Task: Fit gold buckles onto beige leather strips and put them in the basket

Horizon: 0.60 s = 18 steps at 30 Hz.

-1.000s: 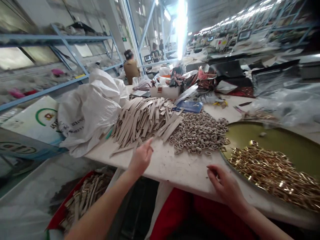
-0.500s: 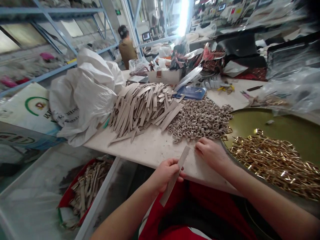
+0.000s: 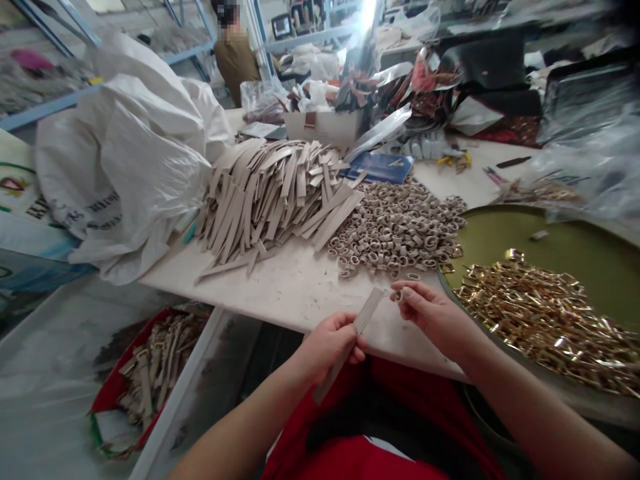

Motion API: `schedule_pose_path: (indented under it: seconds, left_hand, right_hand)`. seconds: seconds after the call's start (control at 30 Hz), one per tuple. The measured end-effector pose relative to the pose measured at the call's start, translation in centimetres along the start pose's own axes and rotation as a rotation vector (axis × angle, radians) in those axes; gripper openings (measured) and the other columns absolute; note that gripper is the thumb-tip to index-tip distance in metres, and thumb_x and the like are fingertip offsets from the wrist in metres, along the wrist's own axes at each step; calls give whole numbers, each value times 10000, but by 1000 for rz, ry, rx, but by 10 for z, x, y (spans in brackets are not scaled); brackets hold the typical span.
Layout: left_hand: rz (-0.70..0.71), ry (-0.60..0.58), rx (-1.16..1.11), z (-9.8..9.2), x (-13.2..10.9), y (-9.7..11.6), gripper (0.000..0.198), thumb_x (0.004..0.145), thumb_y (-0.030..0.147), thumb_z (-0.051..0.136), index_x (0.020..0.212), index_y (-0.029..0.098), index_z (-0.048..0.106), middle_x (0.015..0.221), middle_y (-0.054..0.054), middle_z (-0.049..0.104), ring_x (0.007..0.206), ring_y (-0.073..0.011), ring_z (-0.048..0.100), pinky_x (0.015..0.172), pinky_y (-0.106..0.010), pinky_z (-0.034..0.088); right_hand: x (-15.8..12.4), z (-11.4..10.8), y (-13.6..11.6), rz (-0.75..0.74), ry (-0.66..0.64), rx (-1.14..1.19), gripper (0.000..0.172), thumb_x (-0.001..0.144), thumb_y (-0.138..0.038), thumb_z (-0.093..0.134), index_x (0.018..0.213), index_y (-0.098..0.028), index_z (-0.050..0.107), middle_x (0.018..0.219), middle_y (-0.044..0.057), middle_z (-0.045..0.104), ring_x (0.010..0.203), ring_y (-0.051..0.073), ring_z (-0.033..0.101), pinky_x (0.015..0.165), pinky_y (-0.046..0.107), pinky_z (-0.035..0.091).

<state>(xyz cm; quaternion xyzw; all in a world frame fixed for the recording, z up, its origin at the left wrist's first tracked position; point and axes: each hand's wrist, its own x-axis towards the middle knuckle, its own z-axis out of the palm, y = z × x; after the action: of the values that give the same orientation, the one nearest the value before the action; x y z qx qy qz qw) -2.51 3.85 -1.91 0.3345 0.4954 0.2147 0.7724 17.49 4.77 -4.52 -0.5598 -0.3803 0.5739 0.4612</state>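
Observation:
In my left hand (image 3: pixel 340 340) is a flat greyish-beige strap (image 3: pixel 369 312), gripped between thumb and fingers, its upper end pointing toward my other hand. My right hand (image 3: pixel 423 308) pinches a small beige loop (image 3: pixel 397 295) at its fingertips, close to the strap's end but apart from it. Just behind lies a heap of similar small loops (image 3: pixel 395 227) on the table. A large pile of loose straps (image 3: pixel 275 193) spreads to the left of the loops. Gold-coloured metal buckles (image 3: pixel 545 313) fill part of a round olive tray (image 3: pixel 575 243) at the right.
A white sack (image 3: pixel 135 153) stands at the table's left. Below it, a red-sided container (image 3: pixel 107 380) holds straps with buckles. A blue flat item (image 3: pixel 380 167), a white box (image 3: pixel 323 128) and plastic wrapping lie at the back. A person (image 3: pixel 236 60) is in the background.
My right hand has lifted off the table by the heap with a small loop in its fingertips. My left hand still holds the strap. The view has shifted slightly.

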Motion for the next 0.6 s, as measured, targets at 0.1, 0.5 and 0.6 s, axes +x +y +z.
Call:
schedule_pose_path:
  seconds: [0.1, 0.5, 0.6]
  left_hand:
    - [178, -5, 174, 6, -6, -6, 208, 806, 337, 502, 843, 136, 537, 585, 44, 520, 446, -39, 465, 461, -150, 379]
    - [453, 96, 839, 40, -35, -14, 279, 880, 325, 345, 693, 177, 489, 583, 16, 531, 510, -102, 484, 497, -205, 321]
    - [527, 162, 1059, 42, -38, -13, 297, 873, 308, 364, 640, 173, 490, 584, 0, 534, 535, -113, 457, 508, -230, 271]
  right_hand:
    - [-14, 4, 4, 150, 41, 378, 281, 605, -402, 765, 756, -219, 614, 706, -17, 623, 598, 110, 562, 581, 249, 486]
    - [-71, 24, 3, 110, -8, 519, 336, 567, -334, 808, 843, -213, 659, 716, -32, 659, 646, 96, 589, 636, 214, 483]
    - [-81, 22, 6, 75, -26, 416, 320, 574, -345, 803, 822, -203, 658, 740, -26, 668, 665, 105, 593, 662, 232, 477]
